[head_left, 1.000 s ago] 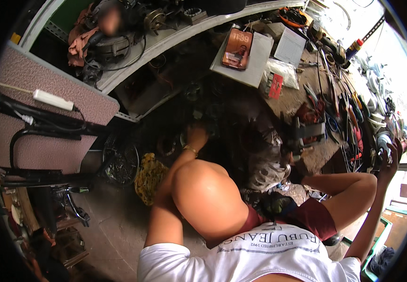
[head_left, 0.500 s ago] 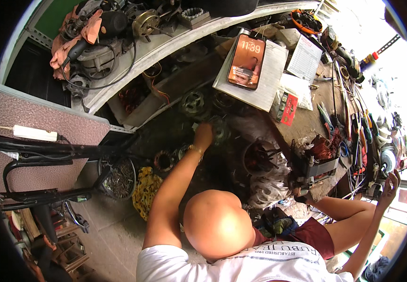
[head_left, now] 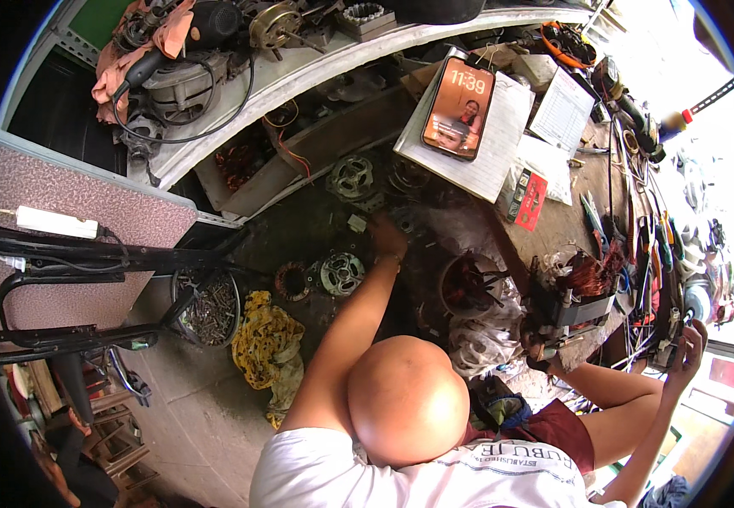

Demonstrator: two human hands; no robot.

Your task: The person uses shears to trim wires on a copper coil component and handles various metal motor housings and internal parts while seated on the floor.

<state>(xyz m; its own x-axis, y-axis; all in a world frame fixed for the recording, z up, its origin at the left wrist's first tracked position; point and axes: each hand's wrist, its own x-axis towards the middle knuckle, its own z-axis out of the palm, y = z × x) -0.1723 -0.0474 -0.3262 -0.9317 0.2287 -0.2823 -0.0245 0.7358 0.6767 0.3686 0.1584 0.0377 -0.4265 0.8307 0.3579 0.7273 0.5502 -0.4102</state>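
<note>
My left hand [head_left: 386, 239] reaches down to the dark floor, palm down; shadow hides its fingers, so I cannot tell what they touch. Beside its wrist lies a round silver motor end cover [head_left: 342, 273] with cut-out openings. A second, similar cover [head_left: 350, 179] sits farther off, beyond the hand. A ring-shaped motor stator [head_left: 291, 280] rests left of the nearer cover. Close to the hand is a small pale block [head_left: 356, 223]. My right hand [head_left: 690, 347] is raised at the far right near a bench grinder wheel [head_left: 699, 302], fingers loosely apart, with nothing visible in it.
A phone [head_left: 458, 108] lies on an open notebook [head_left: 502, 161] at the bench's edge. A bucket [head_left: 474, 285] with dark contents stands right of my left arm. Left are a basin of metal bits [head_left: 206, 309] and a yellow cloth [head_left: 265, 339]. Motor parts crowd the white shelf [head_left: 308, 80].
My left hand has moved right across the floor, uncovering more of the nearer motor end cover and the small pale block. My right hand stays raised, its fingers slightly more bent.
</note>
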